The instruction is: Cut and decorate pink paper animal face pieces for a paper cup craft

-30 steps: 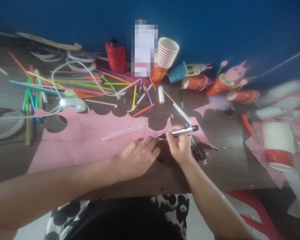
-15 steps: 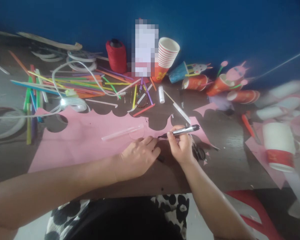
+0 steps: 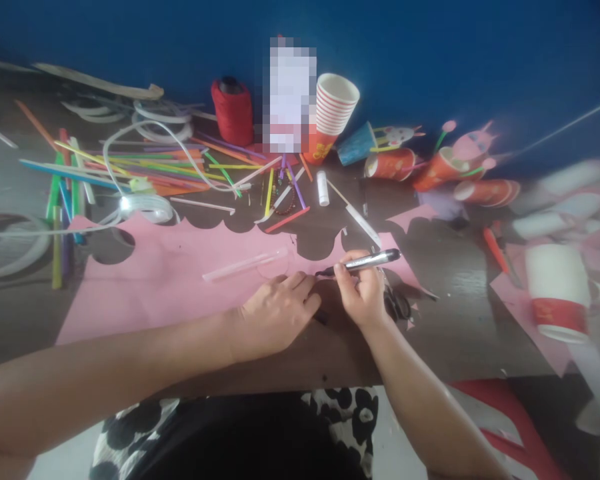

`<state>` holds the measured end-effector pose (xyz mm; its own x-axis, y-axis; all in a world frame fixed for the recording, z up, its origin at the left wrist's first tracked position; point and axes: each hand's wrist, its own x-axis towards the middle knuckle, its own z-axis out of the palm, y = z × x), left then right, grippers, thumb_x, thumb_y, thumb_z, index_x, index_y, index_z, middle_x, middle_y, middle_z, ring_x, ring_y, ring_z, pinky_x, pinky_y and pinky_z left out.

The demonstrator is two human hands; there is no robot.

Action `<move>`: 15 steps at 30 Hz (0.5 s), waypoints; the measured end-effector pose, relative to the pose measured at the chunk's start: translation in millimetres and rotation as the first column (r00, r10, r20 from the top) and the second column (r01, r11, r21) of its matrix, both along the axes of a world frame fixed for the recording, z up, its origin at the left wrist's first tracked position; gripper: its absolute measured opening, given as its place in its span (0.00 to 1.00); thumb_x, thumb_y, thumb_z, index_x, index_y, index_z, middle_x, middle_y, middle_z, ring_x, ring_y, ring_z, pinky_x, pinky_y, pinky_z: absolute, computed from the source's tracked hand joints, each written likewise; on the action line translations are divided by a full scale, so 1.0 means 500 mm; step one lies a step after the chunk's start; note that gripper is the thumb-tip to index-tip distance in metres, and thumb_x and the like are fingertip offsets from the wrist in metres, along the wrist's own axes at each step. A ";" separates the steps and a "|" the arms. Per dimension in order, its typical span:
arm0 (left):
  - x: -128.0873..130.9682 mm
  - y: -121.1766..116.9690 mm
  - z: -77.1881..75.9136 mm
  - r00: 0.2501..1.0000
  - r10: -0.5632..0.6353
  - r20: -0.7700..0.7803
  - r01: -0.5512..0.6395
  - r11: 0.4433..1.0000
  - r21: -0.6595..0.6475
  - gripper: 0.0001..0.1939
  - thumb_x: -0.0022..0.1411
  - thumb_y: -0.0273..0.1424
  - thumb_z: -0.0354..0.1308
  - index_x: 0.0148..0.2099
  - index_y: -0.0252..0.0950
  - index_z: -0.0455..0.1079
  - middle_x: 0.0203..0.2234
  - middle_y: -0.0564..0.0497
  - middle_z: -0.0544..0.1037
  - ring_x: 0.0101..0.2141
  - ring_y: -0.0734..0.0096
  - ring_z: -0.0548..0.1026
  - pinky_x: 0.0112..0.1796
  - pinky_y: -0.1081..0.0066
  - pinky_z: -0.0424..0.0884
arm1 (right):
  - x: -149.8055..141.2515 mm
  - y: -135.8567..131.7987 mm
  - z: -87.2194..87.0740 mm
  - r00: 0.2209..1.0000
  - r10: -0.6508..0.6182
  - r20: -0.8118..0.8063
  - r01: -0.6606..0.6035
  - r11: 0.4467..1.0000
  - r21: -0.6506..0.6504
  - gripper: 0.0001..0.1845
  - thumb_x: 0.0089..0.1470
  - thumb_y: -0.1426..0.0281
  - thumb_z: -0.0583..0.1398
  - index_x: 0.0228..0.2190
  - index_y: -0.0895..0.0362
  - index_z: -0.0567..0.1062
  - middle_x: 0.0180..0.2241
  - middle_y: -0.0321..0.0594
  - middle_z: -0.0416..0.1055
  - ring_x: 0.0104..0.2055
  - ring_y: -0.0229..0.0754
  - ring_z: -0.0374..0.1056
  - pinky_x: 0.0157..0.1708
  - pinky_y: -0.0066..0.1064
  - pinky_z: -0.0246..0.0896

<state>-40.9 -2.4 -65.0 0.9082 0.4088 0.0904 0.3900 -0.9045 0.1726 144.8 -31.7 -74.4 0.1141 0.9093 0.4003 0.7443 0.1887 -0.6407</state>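
Note:
My right hand (image 3: 361, 287) grips a silver-and-black marker (image 3: 373, 259), its dark tip pointing left. That tip meets the fingertips of my left hand (image 3: 280, 310), which lies palm down with bent fingers held close together over the near edge of a large pink paper sheet (image 3: 145, 280). Whatever is under those fingers is hidden. A small dark piece (image 3: 321, 317), perhaps a cap, sits by the left thumb. Just beyond the left hand are a clear plastic strip (image 3: 240, 265) and a faint pink disc (image 3: 273, 268). Black-handled scissors (image 3: 397, 303) lie partly behind my right hand.
Coloured sticks (image 3: 165, 170) and a coil of white tubing (image 3: 147, 208) lie at the back left. A red thread spool (image 3: 231, 113), stacked paper cups (image 3: 333, 117) and a glue stick (image 3: 323, 189) stand behind the sheet. On the right are a cup (image 3: 555, 280) and a red-handled cutter (image 3: 495, 250).
The marker and my right hand have shifted very slightly to the right since the earliest frame. My left hand and the paper look the same.

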 end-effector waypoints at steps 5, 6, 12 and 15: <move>0.001 0.000 -0.001 1.000 -0.004 0.008 0.004 1.000 0.000 0.07 0.60 0.28 0.51 0.40 0.32 0.66 0.48 0.38 0.69 0.48 0.56 0.66 0.40 0.62 0.70 | 0.001 0.000 -0.001 1.000 0.013 0.007 -0.013 1.000 -0.007 0.03 0.55 0.70 0.56 0.32 0.57 0.67 0.28 0.37 0.68 0.27 0.37 0.65 0.29 0.29 0.62; 0.001 0.001 -0.001 1.000 -0.005 0.012 0.005 1.000 0.001 0.06 0.60 0.28 0.51 0.40 0.32 0.66 0.48 0.38 0.68 0.48 0.56 0.66 0.39 0.62 0.70 | 0.002 0.000 -0.002 1.000 0.000 0.010 0.000 1.000 -0.009 0.03 0.55 0.70 0.56 0.31 0.57 0.67 0.27 0.37 0.68 0.26 0.37 0.65 0.29 0.29 0.62; 0.000 0.002 -0.003 1.000 -0.005 0.012 0.005 1.000 0.001 0.07 0.60 0.28 0.51 0.41 0.32 0.66 0.48 0.38 0.68 0.49 0.56 0.66 0.40 0.62 0.70 | 0.001 0.000 0.000 1.000 0.005 -0.001 -0.005 1.000 0.009 0.02 0.55 0.70 0.56 0.31 0.56 0.67 0.27 0.37 0.68 0.26 0.37 0.64 0.28 0.29 0.62; 0.000 0.001 -0.003 1.000 -0.004 0.007 0.004 1.000 0.002 0.07 0.60 0.28 0.51 0.41 0.32 0.66 0.48 0.39 0.69 0.49 0.57 0.66 0.41 0.62 0.70 | -0.001 0.001 0.000 1.000 0.025 -0.002 -0.025 0.999 0.020 0.02 0.55 0.70 0.56 0.31 0.56 0.67 0.27 0.37 0.68 0.26 0.37 0.65 0.28 0.29 0.62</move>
